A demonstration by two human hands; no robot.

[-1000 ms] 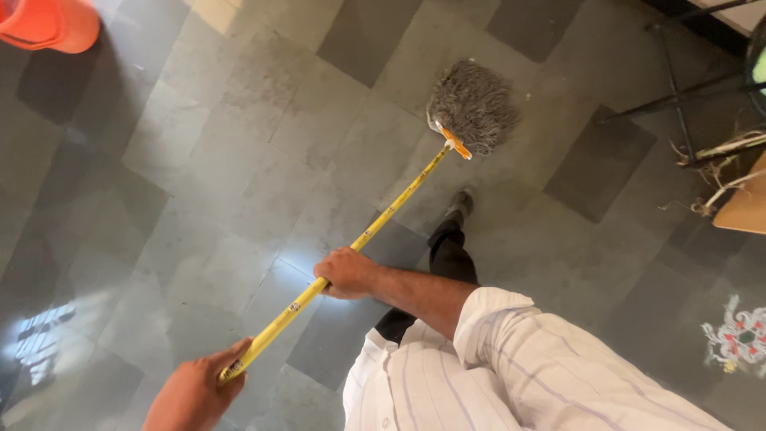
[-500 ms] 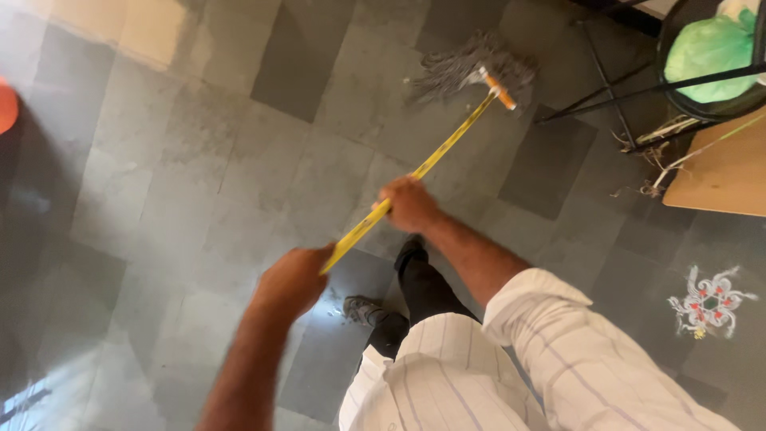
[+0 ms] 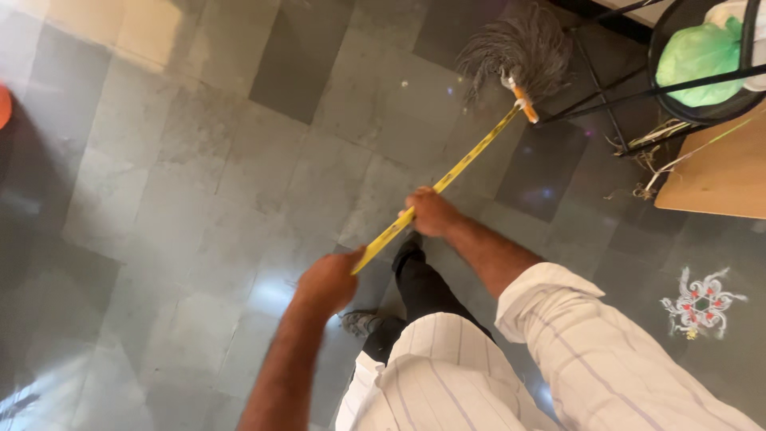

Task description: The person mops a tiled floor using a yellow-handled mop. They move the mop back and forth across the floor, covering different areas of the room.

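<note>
A person in a white striped shirt [image 3: 479, 375] works a mop across a grey tiled floor [image 3: 199, 183], seen from above. The left hand [image 3: 327, 281], nearest the body, has its fingers clenched around the lower end of the yellow mop handle [image 3: 455, 172], the forearm reaching forward and bare. The right hand [image 3: 431, 212], a little farther up the handle, grasps the shaft with fingers wrapped over it, the arm stretched out from a rolled sleeve. Just below and behind the two hands stand dark trouser legs and a shoe [image 3: 363, 322] on the wet, glinting tiles. From the right hand's fingers the handle runs up and away to the right, ending at an orange collar and the grey stringy mop head [image 3: 519, 52], which rests spread on the floor well beyond both hands. Just right of the mop head stand the thin black legs of a metal stand [image 3: 606, 104] carrying a round black bin with a green bag [image 3: 698, 56]; the legs are close beside the mop's collar. Farther right lies a wooden board [image 3: 718, 172], and a white floor drawing [image 3: 702, 302] marks the tiles to the right of the sleeve.
</note>
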